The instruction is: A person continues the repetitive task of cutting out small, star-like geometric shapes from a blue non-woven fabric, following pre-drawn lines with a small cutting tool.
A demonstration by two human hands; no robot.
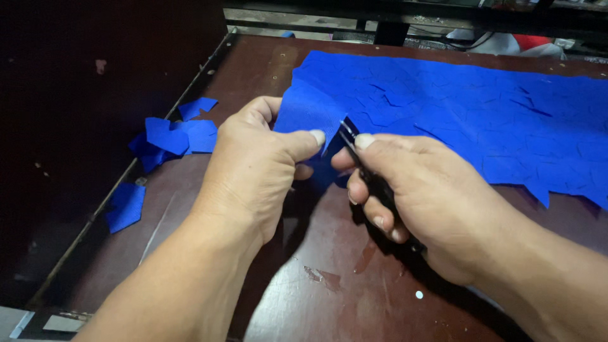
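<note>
A person's two bare hands meet over a dark red-brown worktable [354, 297], seen from a head-worn camera. The left hand [253, 168] pinches a piece of blue fabric [308, 111] between thumb and fingers, holding it raised at about 12 o'clock from the knuckles. The right hand [411, 202] is closed around a slim black cutting tool [370, 177], thumb pressed along its top; the tool's tip sits at the lower right edge of the pinched piece, just beside the left thumbnail. Whether the blades are parted cannot be told.

From the hands, at 1 to 3 o'clock, a wide spread of blue fabric pieces [468, 120] covers the far half of the table, their cut edges overlapping; the pinched piece appears to join this spread at its near left corner. At 9 to 10 o'clock, a small heap of blue scraps [174, 136] lies by the table's left edge, and a single blue scrap [125, 206] rests apart from it at about 8 o'clock. A tiny white speck [418, 294] lies on the tabletop at 5 o'clock.
</note>
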